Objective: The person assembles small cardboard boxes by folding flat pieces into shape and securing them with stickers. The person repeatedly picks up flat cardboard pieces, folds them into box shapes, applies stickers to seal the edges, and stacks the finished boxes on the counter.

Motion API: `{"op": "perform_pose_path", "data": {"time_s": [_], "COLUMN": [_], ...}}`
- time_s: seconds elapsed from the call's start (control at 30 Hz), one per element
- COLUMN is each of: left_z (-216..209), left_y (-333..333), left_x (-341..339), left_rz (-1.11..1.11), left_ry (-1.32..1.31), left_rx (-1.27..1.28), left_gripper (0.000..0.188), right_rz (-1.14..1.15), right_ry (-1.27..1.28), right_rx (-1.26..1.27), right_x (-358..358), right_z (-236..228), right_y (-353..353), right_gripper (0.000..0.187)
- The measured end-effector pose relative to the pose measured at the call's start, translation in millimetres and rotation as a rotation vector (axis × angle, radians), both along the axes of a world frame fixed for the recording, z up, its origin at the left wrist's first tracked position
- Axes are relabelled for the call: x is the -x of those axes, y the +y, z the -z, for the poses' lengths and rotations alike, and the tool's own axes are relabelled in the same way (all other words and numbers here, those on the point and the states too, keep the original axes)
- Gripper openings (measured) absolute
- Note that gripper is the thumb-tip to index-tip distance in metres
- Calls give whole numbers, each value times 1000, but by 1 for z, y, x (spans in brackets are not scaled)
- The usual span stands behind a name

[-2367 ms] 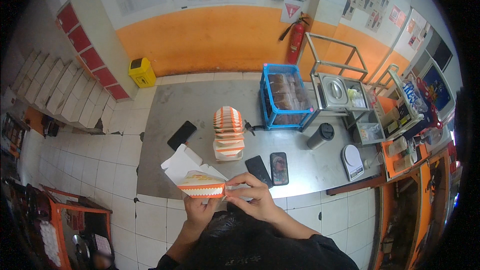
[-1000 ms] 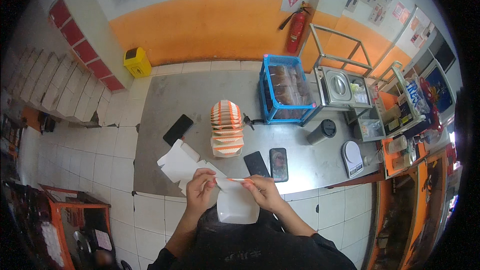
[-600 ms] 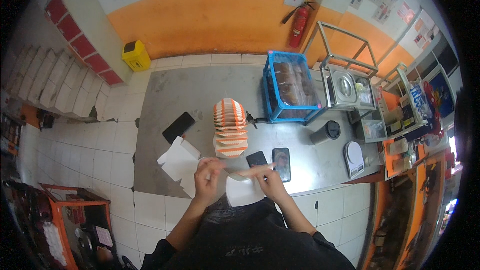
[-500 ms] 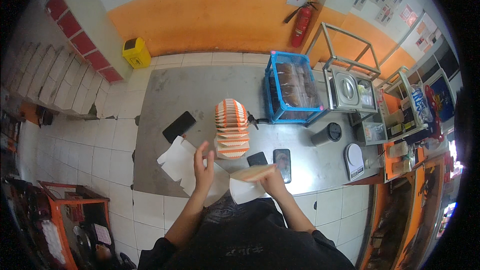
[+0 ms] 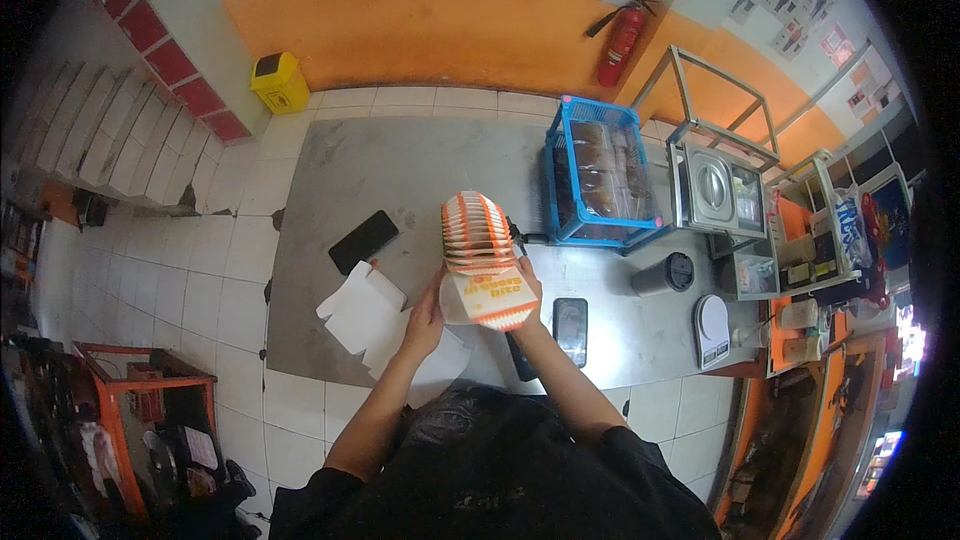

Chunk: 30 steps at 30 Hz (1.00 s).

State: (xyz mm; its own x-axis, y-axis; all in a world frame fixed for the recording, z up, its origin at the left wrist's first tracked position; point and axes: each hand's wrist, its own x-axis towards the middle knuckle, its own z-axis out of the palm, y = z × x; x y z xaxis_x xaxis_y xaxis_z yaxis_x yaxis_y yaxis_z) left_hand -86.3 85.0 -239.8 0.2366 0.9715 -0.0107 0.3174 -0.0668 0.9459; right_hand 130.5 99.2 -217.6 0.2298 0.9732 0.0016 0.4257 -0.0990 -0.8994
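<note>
Hands (image 5: 427, 316) (image 5: 532, 294) closed on opposite sides of carton (image 5: 487, 294) at near end of stack (image 5: 475, 228), bare tabletop (image 5: 400, 160) beyond to far edge.

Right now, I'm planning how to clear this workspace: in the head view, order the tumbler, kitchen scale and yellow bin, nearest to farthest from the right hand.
From the right hand:
1. Tumbler: rightward, on the table.
2. Kitchen scale: farther right, near the table's end.
3. Yellow bin: far left, beyond the table.
</note>
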Motion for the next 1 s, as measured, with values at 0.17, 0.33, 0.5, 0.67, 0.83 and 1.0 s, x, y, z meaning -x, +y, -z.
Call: {"op": "perform_pose_path", "data": {"time_s": [0.17,0.33,0.5,0.67,0.83,1.0], "left_z": [-20,-15,-4,-16,-35,-22], "left_y": [5,22,27,1,-88,-114], "left_x": [-23,-43,-42,-21,16,25], "left_rz": [-107,-132,-58,-223,58,246], "left_ry": [17,392,491,141,701,937], "left_rx": [54,-161,-192,52,17,162], "left_gripper": [60,70,77,87,115,124], "right_rz": [-21,-130,-190,-71,-12,69], "right_ry": [-355,-599,-691,13,115,122], "right_rx": [119,135,-202,-131,-76,-77], "right_x": [3,3,-1,-8,-26,-37], "right_z": [7,31,48,15,-14,-10], "right_y": [9,22,29,-18,-104,-139], "right_gripper": [64,74,82,82,63,49]}}
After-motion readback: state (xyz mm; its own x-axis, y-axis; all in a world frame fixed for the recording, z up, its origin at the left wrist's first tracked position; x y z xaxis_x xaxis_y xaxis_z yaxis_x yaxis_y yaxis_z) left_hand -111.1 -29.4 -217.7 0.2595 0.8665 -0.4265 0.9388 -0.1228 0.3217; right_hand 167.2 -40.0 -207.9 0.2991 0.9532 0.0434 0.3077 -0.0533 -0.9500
